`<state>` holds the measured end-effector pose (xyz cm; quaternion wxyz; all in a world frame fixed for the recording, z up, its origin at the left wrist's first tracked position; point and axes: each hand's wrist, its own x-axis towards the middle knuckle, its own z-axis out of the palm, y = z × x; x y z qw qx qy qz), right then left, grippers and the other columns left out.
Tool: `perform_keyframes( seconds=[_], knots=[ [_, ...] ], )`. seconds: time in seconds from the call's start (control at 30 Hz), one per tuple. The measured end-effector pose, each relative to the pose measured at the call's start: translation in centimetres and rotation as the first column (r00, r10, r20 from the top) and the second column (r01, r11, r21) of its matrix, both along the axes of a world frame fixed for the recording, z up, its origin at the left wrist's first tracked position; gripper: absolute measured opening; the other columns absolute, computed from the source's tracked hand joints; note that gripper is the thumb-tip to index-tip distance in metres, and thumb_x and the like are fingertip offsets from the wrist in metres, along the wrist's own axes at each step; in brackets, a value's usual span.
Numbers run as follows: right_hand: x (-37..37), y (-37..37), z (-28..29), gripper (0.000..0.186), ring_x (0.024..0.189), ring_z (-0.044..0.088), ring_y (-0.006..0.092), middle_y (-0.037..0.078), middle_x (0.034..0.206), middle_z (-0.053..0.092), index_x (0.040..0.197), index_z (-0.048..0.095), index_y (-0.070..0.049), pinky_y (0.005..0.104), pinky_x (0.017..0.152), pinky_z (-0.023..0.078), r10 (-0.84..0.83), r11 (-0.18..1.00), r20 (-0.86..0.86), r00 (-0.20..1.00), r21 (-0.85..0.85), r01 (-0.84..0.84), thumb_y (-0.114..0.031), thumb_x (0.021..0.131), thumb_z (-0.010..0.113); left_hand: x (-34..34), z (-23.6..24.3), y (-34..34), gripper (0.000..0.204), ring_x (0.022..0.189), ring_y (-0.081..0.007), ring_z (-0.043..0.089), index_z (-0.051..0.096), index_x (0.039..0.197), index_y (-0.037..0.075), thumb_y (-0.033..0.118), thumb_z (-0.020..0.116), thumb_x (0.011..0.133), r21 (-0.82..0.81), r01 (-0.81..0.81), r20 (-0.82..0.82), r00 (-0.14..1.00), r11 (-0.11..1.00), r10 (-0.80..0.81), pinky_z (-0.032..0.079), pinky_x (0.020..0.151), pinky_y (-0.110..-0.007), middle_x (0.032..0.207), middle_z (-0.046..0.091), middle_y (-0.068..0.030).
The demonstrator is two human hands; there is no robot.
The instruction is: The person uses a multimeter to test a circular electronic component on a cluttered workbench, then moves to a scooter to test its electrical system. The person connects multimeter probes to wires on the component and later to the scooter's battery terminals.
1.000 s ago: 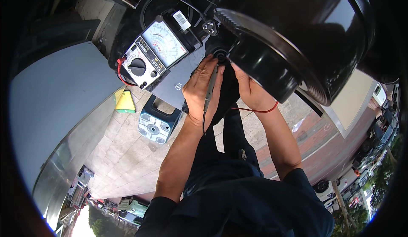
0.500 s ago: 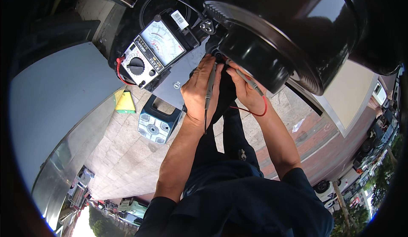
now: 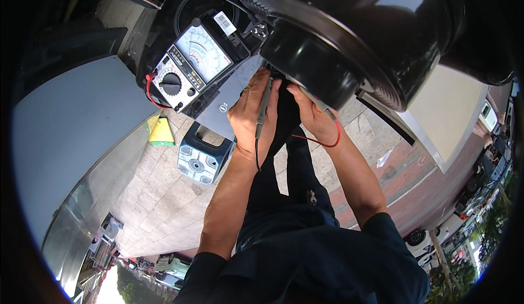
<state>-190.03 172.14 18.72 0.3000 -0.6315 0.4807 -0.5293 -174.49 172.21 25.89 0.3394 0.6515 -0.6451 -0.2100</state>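
Observation:
My left hand (image 3: 246, 107) is closed on a grey test probe (image 3: 263, 106) with a black lead. In my right hand (image 3: 312, 117) is a second grey probe (image 3: 327, 111), its lead red and looping below the wrist. Both probes point up to the underside of a large, glossy black rounded object (image 3: 349, 23), beside its short cylindrical part (image 3: 308, 58). The probe tips and whatever they touch are hidden in shadow there. To the left, an analog multimeter (image 3: 192, 66) lies tilted, with a dial scale, a round black selector knob and a red plug at its side.
A three-pin plug (image 3: 259, 30) lies beside the meter on a dark surface. Below stand a grey-blue stool (image 3: 199, 162) and a yellow-green packet (image 3: 161, 132) on paving. A pale panel (image 3: 76, 124) flanks the left; a beige board (image 3: 447, 113) is at right.
The black rounded object has shifted left and slightly toward me in the picture, covering more of the right probe. Both hands have moved slightly left, still holding the probes.

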Motion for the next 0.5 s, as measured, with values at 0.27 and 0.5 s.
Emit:
perform_keyframes(
  seconds=[0.27, 0.5],
  knots=[
    [0.1, -0.2, 0.5, 0.008, 0.073, 0.066, 0.0376, 0.015, 0.084, 0.067, 0.092, 0.068, -0.001, 0.0355, 0.067, 0.053, -0.016, 0.997, 0.121, 0.993, 0.078, 0.006, 0.004, 0.085, 0.068, -0.1, -0.2, 0.0, 0.02, 0.097, -0.0293, 0.078, 0.074, 0.108, -0.003, 0.005, 0.078, 0.09, -0.007, -0.01, -0.018, 1.0, 1.0, 0.01, 0.063, 0.082, -0.034, 0.108, 0.078, -0.0168],
    [0.2, -0.7, 2.2, 0.009, 0.076, 0.068, 0.0342, 0.014, 0.088, 0.069, 0.096, 0.069, 0.0, 0.0321, 0.071, 0.053, -0.06, 0.991, 0.105, 0.993, 0.127, 0.047, 0.004, 0.088, 0.067, -0.2, -0.2, 0.1, 0.022, 0.098, -0.0284, 0.078, 0.076, 0.11, -0.001, 0.003, 0.079, 0.088, -0.045, -0.014, 0.0, 1.0, 0.999, 0.014, 0.062, 0.083, -0.034, 0.109, 0.078, -0.0161]
  ],
)
